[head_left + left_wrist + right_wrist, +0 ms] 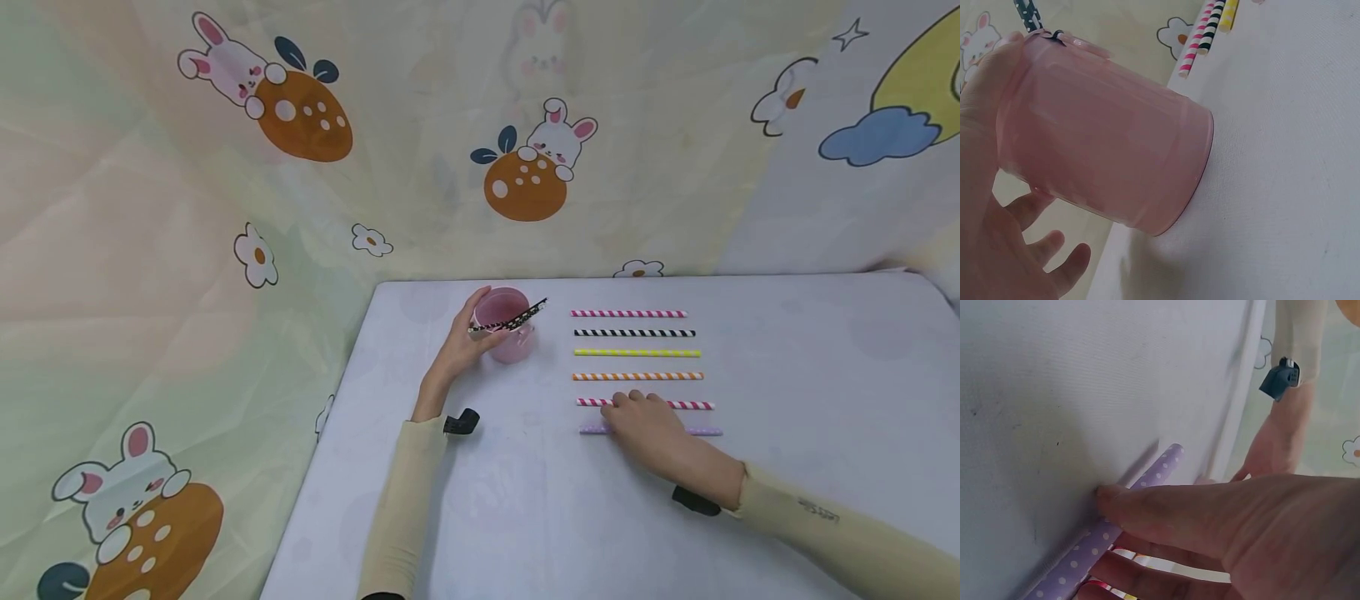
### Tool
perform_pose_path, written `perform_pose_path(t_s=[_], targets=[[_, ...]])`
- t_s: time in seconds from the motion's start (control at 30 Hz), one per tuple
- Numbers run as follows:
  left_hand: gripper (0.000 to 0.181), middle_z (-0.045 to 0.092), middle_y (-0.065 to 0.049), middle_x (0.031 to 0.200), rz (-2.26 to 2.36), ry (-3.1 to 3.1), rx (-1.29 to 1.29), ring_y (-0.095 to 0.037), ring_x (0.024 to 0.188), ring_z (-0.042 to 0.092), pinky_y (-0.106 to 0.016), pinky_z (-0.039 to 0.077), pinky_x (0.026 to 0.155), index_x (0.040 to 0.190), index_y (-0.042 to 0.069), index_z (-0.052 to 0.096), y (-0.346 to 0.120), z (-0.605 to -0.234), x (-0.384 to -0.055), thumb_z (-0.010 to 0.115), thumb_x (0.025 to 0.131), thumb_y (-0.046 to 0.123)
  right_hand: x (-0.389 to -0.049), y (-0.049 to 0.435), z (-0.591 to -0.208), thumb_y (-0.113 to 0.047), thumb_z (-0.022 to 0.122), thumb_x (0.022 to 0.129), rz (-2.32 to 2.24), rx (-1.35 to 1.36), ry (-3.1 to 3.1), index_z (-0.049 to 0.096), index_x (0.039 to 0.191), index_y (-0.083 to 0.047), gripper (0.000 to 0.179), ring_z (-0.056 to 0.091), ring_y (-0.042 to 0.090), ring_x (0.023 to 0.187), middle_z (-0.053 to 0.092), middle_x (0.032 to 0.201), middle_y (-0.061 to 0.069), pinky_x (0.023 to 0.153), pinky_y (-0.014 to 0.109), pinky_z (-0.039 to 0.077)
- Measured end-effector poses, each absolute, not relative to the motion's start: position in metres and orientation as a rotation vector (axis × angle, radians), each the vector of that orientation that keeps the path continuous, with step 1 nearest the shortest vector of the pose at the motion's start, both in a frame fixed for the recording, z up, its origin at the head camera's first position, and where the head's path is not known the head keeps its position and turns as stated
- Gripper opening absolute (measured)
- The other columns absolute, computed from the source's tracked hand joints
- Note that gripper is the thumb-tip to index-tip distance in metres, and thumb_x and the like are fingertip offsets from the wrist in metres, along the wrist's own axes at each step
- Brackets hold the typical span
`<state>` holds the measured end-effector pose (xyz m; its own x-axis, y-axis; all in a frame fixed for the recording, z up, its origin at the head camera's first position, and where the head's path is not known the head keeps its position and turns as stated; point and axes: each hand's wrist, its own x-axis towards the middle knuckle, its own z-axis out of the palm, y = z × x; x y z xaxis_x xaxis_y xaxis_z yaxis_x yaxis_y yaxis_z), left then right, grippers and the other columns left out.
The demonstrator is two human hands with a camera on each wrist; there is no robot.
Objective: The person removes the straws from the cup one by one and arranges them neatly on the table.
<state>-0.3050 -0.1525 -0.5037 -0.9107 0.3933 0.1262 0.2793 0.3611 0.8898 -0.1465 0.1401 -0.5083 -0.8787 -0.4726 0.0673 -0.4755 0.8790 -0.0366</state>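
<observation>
My left hand (463,342) grips a pink translucent cup (512,348) near the left of the table, thumb and fingers spread around its upper side. Black-and-white patterned straws (525,315) cross the cup's mouth, and a dotted end juts past the rim in the left wrist view. My right hand (647,427) is low over the front of a row of straws, pinching a purple straw with white dots (1074,564) between thumb and fingers. Its fingertips overlap the pink-and-white striped straw (692,405) just behind.
Farther back in the row lie an orange striped straw (637,377), a yellow one (637,352), a black-and-white one (634,333) and another pink striped one (628,314). A white cloth covers the table (525,517). A cartoon-printed curtain (420,133) hangs behind and to the left.
</observation>
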Motion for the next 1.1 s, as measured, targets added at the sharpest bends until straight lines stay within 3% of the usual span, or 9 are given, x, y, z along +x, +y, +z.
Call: perform_pose_path(t_s=[0.3,0.6,1.1], targets=[[0.084,0.039,-0.014,0.158,1.616,2.486,0.600,-0.034,0.146,0.036,-0.063,0.030,0.117,0.158,0.012,0.028,-0.152,-0.498,-0.301,0.074,0.087,0.017,-0.147,0.139,-0.512,-0.007,0.081,0.078,0.072,0.734,-3.002,0.070,0.085,-0.008,0.013,0.057,0.026,0.073,0.061,0.078,0.007,0.062,0.041,0.049],[0.086,0.038,0.000,0.159,1.614,2.525,0.575,-0.025,0.148,0.033,-0.061,0.027,0.119,0.157,0.035,0.027,-0.155,-0.529,-0.317,0.077,0.087,0.028,-0.146,0.139,-0.511,-0.006,0.081,0.077,0.075,0.739,-2.967,0.068,0.083,-0.007,0.014,0.056,0.026,0.070,0.061,0.077,0.007,0.059,0.041,0.049],[0.086,0.039,0.001,0.159,1.603,2.543,0.585,-0.025,0.148,0.034,-0.061,0.028,0.118,0.156,0.036,0.028,-0.156,-0.531,-0.318,0.078,0.086,0.033,-0.151,0.143,-0.493,-0.013,0.081,0.078,0.156,0.727,-3.029,0.068,0.097,-0.006,0.024,0.058,0.026,0.079,0.063,0.086,0.007,0.065,0.040,0.052]])
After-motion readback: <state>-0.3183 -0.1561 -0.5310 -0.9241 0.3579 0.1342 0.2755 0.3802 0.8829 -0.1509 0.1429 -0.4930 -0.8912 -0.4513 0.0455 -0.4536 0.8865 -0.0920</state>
